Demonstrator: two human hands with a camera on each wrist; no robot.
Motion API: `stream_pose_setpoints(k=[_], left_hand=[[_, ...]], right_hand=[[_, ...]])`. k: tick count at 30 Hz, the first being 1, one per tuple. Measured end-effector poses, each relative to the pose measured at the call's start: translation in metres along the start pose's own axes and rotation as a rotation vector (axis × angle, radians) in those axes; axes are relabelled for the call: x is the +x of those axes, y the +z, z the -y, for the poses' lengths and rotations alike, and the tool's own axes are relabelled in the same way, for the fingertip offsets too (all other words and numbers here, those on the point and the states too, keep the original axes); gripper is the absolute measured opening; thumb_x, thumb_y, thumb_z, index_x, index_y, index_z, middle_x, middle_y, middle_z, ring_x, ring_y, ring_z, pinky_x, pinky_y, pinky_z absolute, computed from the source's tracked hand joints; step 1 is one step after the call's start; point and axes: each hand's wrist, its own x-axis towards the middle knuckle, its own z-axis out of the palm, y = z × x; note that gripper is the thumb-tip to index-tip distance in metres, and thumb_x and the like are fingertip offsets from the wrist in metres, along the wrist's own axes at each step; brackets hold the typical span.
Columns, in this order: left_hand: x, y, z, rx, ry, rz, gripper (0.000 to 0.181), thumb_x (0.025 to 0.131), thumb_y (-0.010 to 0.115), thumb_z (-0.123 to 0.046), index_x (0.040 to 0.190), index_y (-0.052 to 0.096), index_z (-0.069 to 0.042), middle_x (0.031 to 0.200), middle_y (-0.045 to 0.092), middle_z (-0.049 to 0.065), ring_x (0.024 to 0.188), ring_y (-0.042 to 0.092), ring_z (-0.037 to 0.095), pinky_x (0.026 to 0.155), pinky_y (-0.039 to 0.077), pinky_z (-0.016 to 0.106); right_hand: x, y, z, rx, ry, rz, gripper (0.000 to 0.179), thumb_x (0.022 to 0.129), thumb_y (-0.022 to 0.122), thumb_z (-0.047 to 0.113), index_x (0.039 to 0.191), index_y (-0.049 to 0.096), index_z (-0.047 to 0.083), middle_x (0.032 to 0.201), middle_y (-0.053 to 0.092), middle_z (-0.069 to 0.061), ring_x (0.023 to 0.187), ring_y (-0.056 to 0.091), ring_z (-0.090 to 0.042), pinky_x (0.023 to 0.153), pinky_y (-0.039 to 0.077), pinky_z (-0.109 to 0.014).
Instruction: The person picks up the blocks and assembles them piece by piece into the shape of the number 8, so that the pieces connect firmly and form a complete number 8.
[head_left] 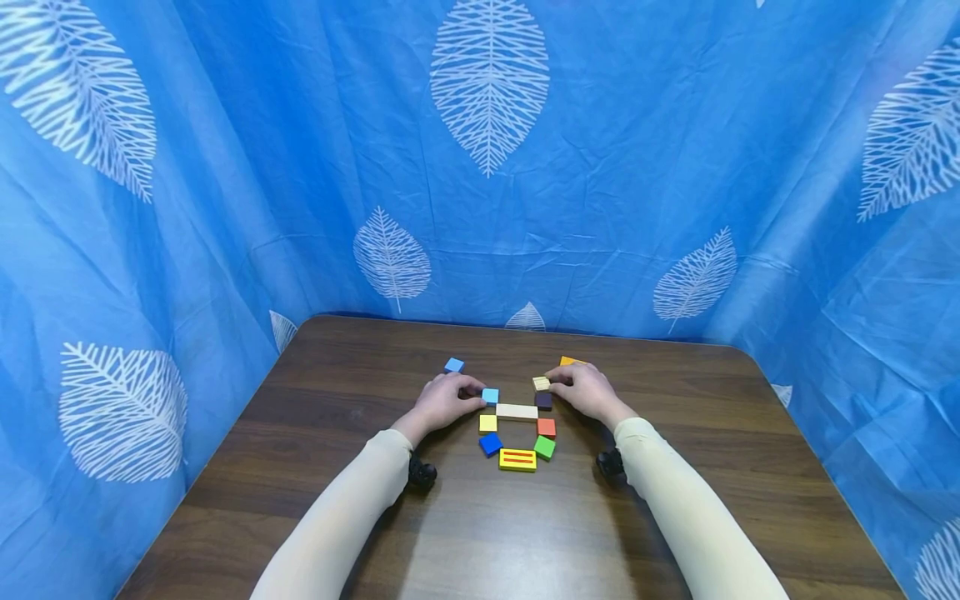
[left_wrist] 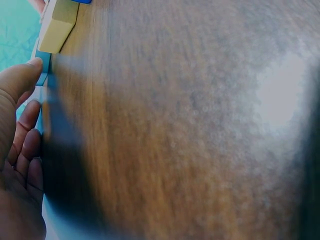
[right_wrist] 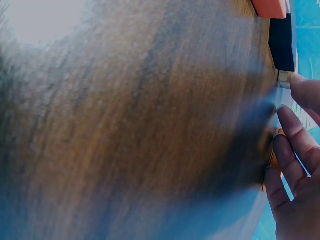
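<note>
Blocks form a ring on the table. My left hand (head_left: 447, 398) pinches a light blue block (head_left: 491, 397) at the ring's upper left. In the left wrist view the thumb lies against this blue block (left_wrist: 44, 62), beside a yellow block (left_wrist: 59, 27). At the upper right, my right hand (head_left: 588, 390) pinches a pale wooden block (head_left: 541, 383) with thumb and index finger, just behind a dark block (head_left: 543, 402). The right wrist view shows the thumb on the pale block (right_wrist: 284, 78), its other fingers loosely bent. A long cream block (head_left: 517, 412) lies between the two sides.
Nearer me are yellow (head_left: 487, 424), dark blue (head_left: 491, 444), red (head_left: 546, 428) and green (head_left: 544, 447) blocks, and a red-striped yellow block (head_left: 517, 460). Another blue block (head_left: 453, 365) lies behind my left hand. An orange block (head_left: 572, 361) is partly hidden behind my right hand.
</note>
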Motion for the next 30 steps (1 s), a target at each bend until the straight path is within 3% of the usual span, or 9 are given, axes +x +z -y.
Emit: stream_pose_setpoints(k=[30], left_hand=[[-0.0012,0.0003,-0.0001,-0.003,0.008,-0.010,0.031,0.096,0.073,-0.036,0.123,0.074,-0.021,0.111,0.071,-0.005,0.110,0.056,0.021,0.099,0.041,0.047]], right_hand=[[-0.0020,0.0002,-0.0002,0.021,0.024,0.015,0.031,0.100,0.069,0.026,0.130,0.072,0.020,0.126,0.069,-0.006,0.123,0.052,-0.034,0.107,0.034,-0.059]])
